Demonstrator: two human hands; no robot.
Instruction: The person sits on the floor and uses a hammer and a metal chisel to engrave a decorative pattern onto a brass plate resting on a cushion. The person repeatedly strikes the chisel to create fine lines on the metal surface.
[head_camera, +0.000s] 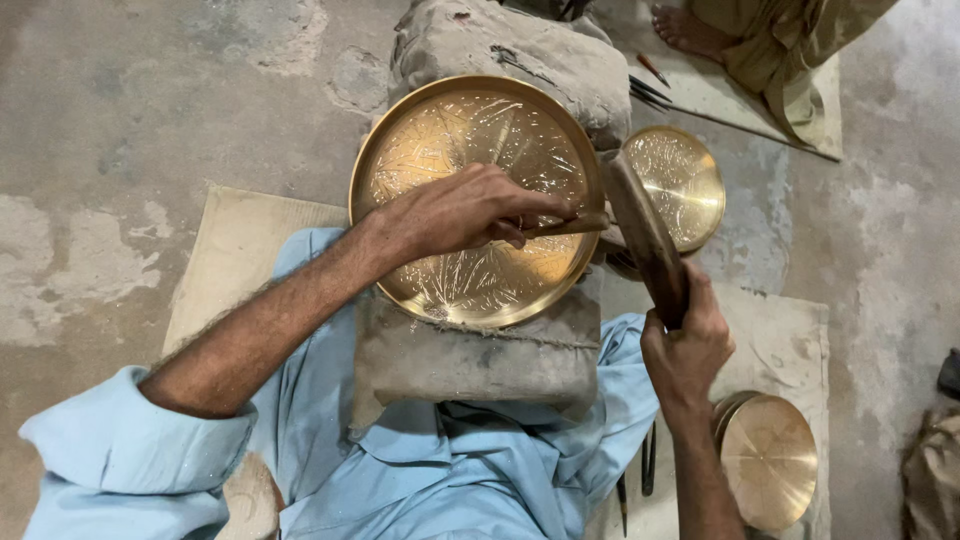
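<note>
A large round brass plate (440, 140) with fine engraved lines lies on a padded grey cloth block (470, 360) over my lap. My left hand (465, 212) rests on the plate and is closed around a thin metal chisel (575, 226), whose tip points toward the plate's right rim. My right hand (688, 345) grips the lower end of a dark wooden mallet (645, 235), which is raised beside the chisel's end.
A smaller engraved brass plate (690, 180) lies to the right of the big one. A plain brass plate (768, 460) sits at lower right on a mat. Thin tools (650, 92) and another person's foot (690, 30) are at the top. Bare concrete floor spreads to the left.
</note>
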